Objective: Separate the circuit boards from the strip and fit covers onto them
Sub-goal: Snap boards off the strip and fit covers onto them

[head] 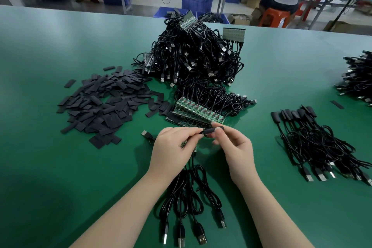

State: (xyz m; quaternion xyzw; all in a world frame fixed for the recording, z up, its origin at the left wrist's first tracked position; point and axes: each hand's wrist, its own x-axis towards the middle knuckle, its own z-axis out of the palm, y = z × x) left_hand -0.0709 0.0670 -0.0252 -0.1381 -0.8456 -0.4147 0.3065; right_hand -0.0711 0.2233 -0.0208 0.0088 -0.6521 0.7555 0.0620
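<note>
Bare green table [50, 167] lies open on the near left and between the hands and the finished cables [314, 143] — ahead, the strip of boards [198, 111], cable heap [193, 54] and loose covers [104, 102] block the way.

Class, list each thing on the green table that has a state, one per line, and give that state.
Left hand: grips small circuit boards, cables hanging below.
Right hand: pinches a black cover.
Black cover: held between both hands.
Circuit board strip: unseparated, lying flat.
Loose covers: scattered pile, unfitted.
Covered cables: bundled at right, covers on.
Cable heap: tangled, boards in strips.
</note>
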